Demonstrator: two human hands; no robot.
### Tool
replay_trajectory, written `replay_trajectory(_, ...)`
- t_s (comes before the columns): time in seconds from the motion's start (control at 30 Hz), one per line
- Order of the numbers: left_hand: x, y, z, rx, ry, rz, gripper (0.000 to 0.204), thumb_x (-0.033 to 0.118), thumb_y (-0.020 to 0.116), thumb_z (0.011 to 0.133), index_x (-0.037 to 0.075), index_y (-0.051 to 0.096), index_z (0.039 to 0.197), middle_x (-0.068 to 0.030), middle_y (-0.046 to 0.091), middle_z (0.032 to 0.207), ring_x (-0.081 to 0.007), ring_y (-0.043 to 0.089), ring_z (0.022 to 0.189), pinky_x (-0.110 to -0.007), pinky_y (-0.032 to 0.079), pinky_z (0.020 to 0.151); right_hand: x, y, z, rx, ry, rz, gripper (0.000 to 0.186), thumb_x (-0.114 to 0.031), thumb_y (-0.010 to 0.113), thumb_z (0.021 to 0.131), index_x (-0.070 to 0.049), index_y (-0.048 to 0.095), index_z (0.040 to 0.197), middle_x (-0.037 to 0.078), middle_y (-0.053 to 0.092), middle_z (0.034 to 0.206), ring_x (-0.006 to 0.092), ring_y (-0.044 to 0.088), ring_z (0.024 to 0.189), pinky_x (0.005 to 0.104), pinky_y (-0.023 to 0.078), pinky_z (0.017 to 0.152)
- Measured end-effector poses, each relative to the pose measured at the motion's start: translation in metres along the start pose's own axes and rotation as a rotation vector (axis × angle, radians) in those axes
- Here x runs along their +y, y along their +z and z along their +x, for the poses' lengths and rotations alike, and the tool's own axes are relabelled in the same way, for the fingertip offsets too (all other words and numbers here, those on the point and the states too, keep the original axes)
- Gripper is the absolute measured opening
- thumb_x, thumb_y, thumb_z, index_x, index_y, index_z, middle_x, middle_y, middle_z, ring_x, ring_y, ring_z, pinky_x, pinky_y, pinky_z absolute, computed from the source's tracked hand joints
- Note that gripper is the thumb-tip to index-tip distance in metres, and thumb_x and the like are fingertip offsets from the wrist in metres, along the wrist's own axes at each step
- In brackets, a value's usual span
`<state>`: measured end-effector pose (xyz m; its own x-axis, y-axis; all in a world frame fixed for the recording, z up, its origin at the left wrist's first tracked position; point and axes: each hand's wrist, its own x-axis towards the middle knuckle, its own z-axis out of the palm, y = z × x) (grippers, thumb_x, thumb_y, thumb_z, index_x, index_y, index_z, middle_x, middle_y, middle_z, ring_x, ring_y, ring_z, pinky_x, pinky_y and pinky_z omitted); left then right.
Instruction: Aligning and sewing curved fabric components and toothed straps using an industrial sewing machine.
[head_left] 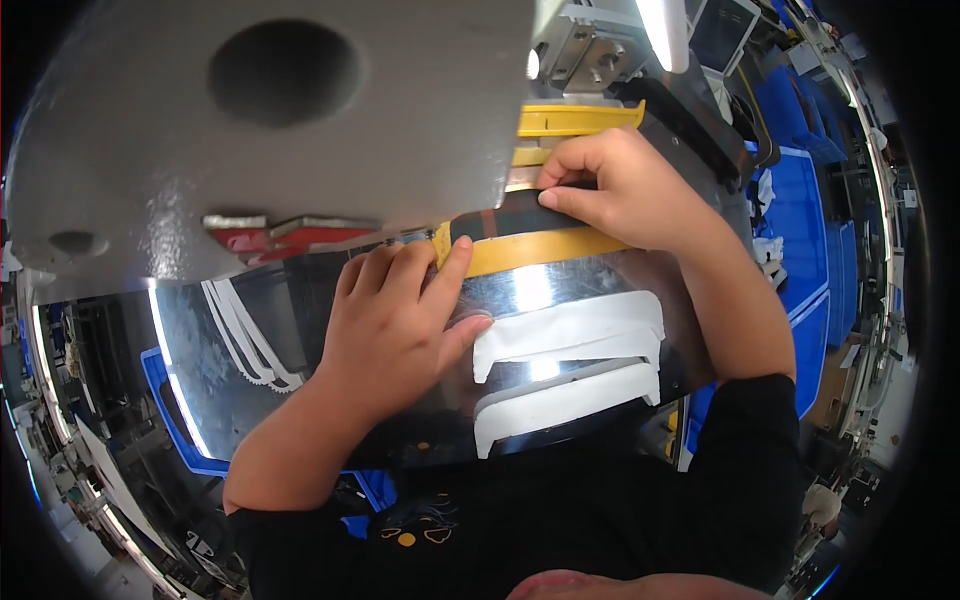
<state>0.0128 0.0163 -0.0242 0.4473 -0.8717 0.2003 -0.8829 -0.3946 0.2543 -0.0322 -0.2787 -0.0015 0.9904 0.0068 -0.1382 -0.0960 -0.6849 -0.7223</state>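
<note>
My left hand (pixel 400 315) lies palm down on the metal worktop with its fingers apart. Its index fingertip touches the left end of a long yellow strip-shaped guide (pixel 545 251), and its thumb reaches the near white piece. My right hand (pixel 630 185) is bent over the far side of a dark slot, thumb and index finger drawn together at its edge; what they pinch is too small to make out. Another yellow guide (pixel 578 120) lies beyond the right fingers. Closer to me are two flat white cut pieces with hooked ends, an upper one (pixel 570 325) and a lower one (pixel 570 402).
A big grey machine head (pixel 290 130) overhangs the upper left, with a red-and-metal part on its lower edge. Thin white strips (pixel 245 335) lie at left on the shiny worktop (pixel 200 340). Blue bins (pixel 800 230) stand at right. A metal bracket (pixel 595 60) sits behind the guides.
</note>
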Motion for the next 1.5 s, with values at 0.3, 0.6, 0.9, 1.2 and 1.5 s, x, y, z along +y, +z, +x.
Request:
replay_trajectory(0.3,-0.009,-0.006,0.008,-0.126,0.057,-0.052,0.060,0.044,0.079,0.093,0.000,0.070,0.133,-0.0128,0.058,0.158,-0.0388,0.052,0.144,-0.052,0.038,0.118,0.001,-0.005,0.004,-0.047,0.023,-0.046,0.018,-0.018,0.084,0.090,-0.002,0.079,0.097,0.015,0.077,0.085,0.0294,0.073,0.077,0.0406,0.055,0.072)
replay_trajectory(0.6,-0.007,-0.010,0.015,-0.256,0.004,-0.093,0.058,0.042,0.076,0.096,-0.002,0.065,0.132,-0.0154,0.053,0.164,-0.0413,0.044,0.154,-0.055,0.034,0.122,0.006,-0.022,-0.007,-0.075,0.141,-0.355,0.030,-0.032,0.085,0.090,-0.003,0.080,0.095,0.017,0.074,0.081,0.0324,0.072,0.077,0.0435,0.055,0.073)
replay_trajectory(0.9,0.000,-0.005,0.012,-0.207,-0.045,-0.036,0.065,0.034,0.077,0.096,0.004,0.059,0.150,-0.0126,0.055,0.163,-0.0364,0.044,0.154,-0.053,0.033,0.124,0.029,-0.044,-0.040,0.001,0.346,-0.170,0.037,-0.036,0.083,0.094,0.000,0.078,0.086,0.018,0.071,0.074,0.0321,0.071,0.071,0.0432,0.055,0.070)
replay_trajectory(1.2,0.007,-0.003,0.014,-0.181,-0.066,0.006,0.069,0.036,0.083,0.089,0.004,0.064,0.148,-0.0107,0.059,0.158,-0.0373,0.050,0.145,-0.053,0.034,0.123,0.039,-0.039,-0.042,0.080,0.258,-0.236,0.035,-0.026,0.088,0.090,-0.001,0.068,0.075,0.012,0.066,0.064,0.0220,0.064,0.058,0.0353,0.049,0.058)
replay_trajectory(1.5,0.009,-0.008,0.015,-0.205,-0.082,0.044,0.071,0.037,0.083,0.089,0.004,0.064,0.148,-0.0115,0.059,0.158,-0.0387,0.050,0.145,-0.052,0.035,0.122,0.036,-0.042,-0.045,0.072,0.276,-0.134,0.038,-0.035,0.083,0.093,-0.003,0.071,0.078,0.018,0.070,0.075,0.0371,0.069,0.071,0.0469,0.052,0.069)
